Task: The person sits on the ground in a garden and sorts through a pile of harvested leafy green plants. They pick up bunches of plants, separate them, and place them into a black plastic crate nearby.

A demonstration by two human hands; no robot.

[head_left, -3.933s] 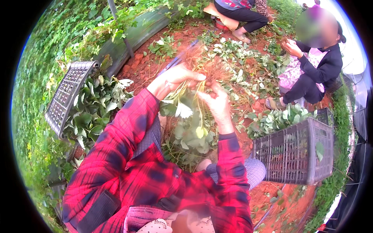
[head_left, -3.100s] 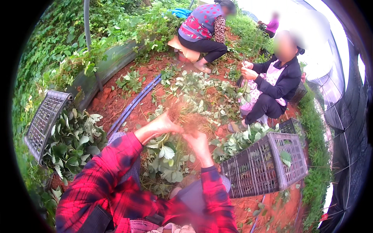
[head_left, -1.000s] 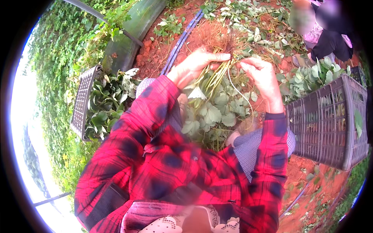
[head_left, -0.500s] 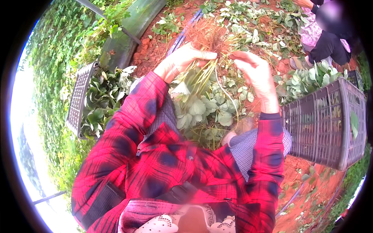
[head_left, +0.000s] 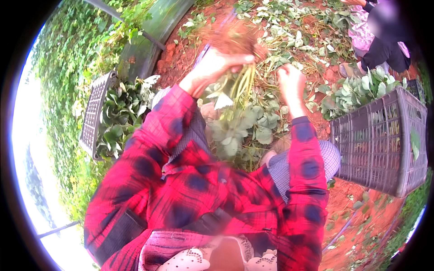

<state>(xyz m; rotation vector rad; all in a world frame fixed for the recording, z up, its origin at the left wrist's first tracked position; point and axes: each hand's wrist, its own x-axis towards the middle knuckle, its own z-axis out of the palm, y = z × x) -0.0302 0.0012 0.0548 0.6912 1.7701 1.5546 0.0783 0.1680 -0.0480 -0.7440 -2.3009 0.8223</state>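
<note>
My left hand [head_left: 214, 67] is closed round a bundle of strawberry plants [head_left: 245, 86]. Their reddish-brown roots [head_left: 233, 38] stick up beyond my fingers, smeared by motion. Below the grip the pale green stems and leaves hang down, the lowest ones blurred. To the right of the bundle and apart from it, my right hand [head_left: 292, 86] is raised with its fingers curled together. Whatever is in those fingers, if anything, cannot be made out. Loose leaves and stems [head_left: 264, 133] lie on the ground under both hands, between my knees.
A dark plastic crate [head_left: 370, 137] stands at my right, with leafy plants [head_left: 355, 92] beside its far side. Another crate [head_left: 96, 115] with green plants is at my left. A co-worker [head_left: 384, 49] crouches at the far right. Cut foliage [head_left: 294, 27] covers red soil ahead.
My right hand has moved down and away from the bundle, and its fingers have curled in. The bundle's roots have swung slightly left in my left hand.
</note>
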